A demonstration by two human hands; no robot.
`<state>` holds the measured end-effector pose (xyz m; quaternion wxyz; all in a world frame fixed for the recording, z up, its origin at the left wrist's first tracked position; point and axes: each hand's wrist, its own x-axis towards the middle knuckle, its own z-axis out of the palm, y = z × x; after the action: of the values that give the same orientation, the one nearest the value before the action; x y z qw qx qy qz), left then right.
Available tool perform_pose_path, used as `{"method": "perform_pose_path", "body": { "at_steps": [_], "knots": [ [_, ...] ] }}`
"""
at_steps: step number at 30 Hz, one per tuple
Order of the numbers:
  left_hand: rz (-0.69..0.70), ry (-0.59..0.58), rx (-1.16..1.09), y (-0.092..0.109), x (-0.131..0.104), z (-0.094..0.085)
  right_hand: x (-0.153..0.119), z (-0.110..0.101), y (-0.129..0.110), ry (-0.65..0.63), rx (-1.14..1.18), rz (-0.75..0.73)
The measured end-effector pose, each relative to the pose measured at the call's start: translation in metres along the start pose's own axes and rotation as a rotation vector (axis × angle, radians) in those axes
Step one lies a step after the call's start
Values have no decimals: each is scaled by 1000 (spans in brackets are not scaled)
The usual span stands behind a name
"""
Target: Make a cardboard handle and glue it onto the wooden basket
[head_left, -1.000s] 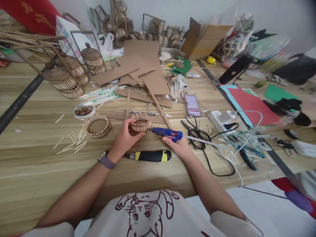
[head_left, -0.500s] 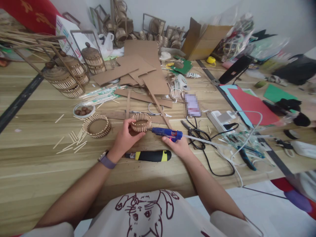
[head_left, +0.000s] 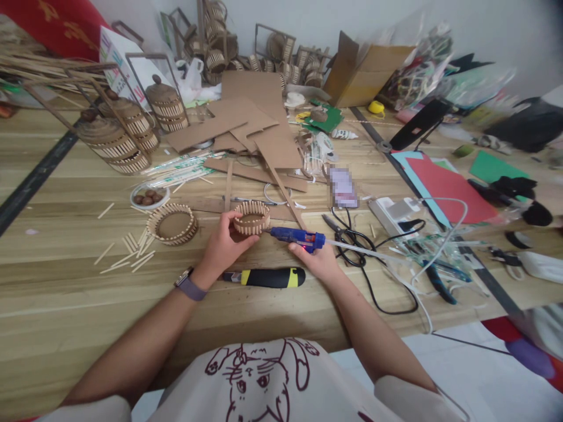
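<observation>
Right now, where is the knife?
In the head view, the knife lies on the table, below and slightly left of centre, on the near side of the left hand and glue gun, its blade near the watch.

No wording can be read for certain: gold characters on the glossy red sheet (head_left: 83,42), coloured lettering on the white angular box (head_left: 115,58), print on the small white plastic bottle (head_left: 344,134) and an orange badge on the long black speaker (head_left: 411,133) are too blurred or small.
</observation>
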<state>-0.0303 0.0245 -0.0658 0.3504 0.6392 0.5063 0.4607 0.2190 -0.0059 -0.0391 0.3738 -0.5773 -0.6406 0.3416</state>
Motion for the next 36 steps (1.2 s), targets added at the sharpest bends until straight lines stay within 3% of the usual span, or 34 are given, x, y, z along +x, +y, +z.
{"method": "perform_pose_path", "body": {
  "at_steps": [36],
  "knots": [
    [-17,-10,-19,-3,0,0,1,2,-4,25,36,-13]
  ]
}}
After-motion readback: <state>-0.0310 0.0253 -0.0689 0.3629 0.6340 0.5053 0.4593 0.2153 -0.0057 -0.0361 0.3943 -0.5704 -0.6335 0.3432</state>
